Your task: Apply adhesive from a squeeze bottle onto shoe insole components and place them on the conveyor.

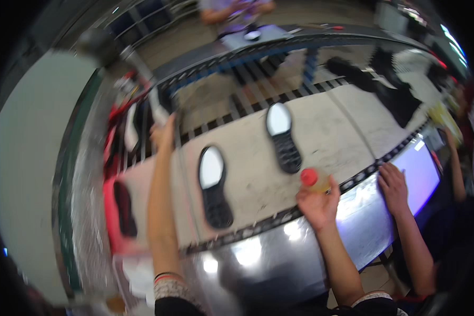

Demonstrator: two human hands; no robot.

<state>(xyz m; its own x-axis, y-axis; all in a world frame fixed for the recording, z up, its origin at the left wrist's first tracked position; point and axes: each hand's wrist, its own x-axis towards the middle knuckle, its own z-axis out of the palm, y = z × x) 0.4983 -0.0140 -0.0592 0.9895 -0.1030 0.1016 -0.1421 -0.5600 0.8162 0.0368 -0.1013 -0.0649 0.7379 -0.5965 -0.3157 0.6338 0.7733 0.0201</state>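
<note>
My left arm stretches to the far left, where my left hand (164, 132) is closed around the lower end of a pale, long object (156, 103); blur hides its kind. My right hand (319, 204) holds a small bottle with a red cap (309, 177) and yellowish contents, tilted over the near edge of the pale belt. On the belt lie two black shoe soles with white upper faces, one sole (214, 187) between my arms and another sole (283, 138) farther off, beyond the bottle. Neither hand touches them.
Left of my left arm lies a dark sole (125, 209) by the belt's red edge. Black shoe pieces (395, 100) sit at the far right. A co-worker's hand (393, 184) rests on the shiny metal ledge (279, 258). Another person (234, 13) stands across the line.
</note>
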